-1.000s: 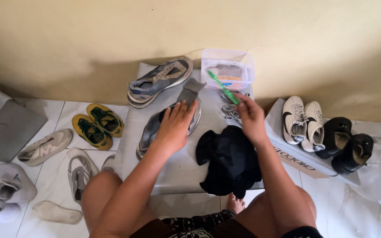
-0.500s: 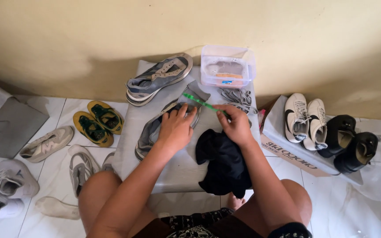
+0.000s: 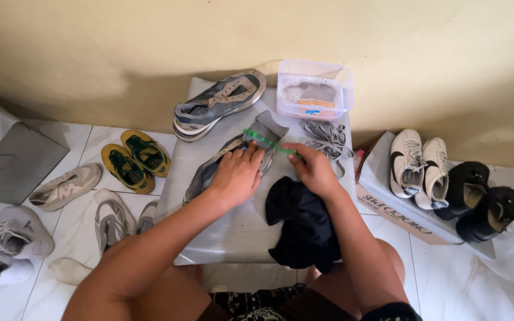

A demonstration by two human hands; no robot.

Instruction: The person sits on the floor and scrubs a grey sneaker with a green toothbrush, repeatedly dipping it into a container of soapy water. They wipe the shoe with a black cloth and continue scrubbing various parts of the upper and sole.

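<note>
My left hand (image 3: 236, 173) presses down on a grey sneaker (image 3: 209, 166) lying on a low grey table (image 3: 233, 232), its tongue pulled up. My right hand (image 3: 313, 169) holds a green toothbrush (image 3: 266, 141) whose head rests against the sneaker's tongue. A second grey sneaker (image 3: 218, 104) leans on its side at the table's back. Loose grey laces (image 3: 327, 138) lie to the right of the toothbrush. A black cloth (image 3: 301, 223) lies under my right wrist.
A clear plastic tub (image 3: 315, 90) stands at the table's back right. A cardboard box (image 3: 388, 199) on the right carries white sneakers (image 3: 419, 161) and black shoes (image 3: 477, 199). Yellow-green shoes (image 3: 135, 159), beige and white sneakers (image 3: 66, 185) and a grey sheet (image 3: 13, 163) lie left.
My right hand has brought the green toothbrush from beside the plastic tub down and left to the sneaker's tongue. My left hand has kept its hold on the sneaker.
</note>
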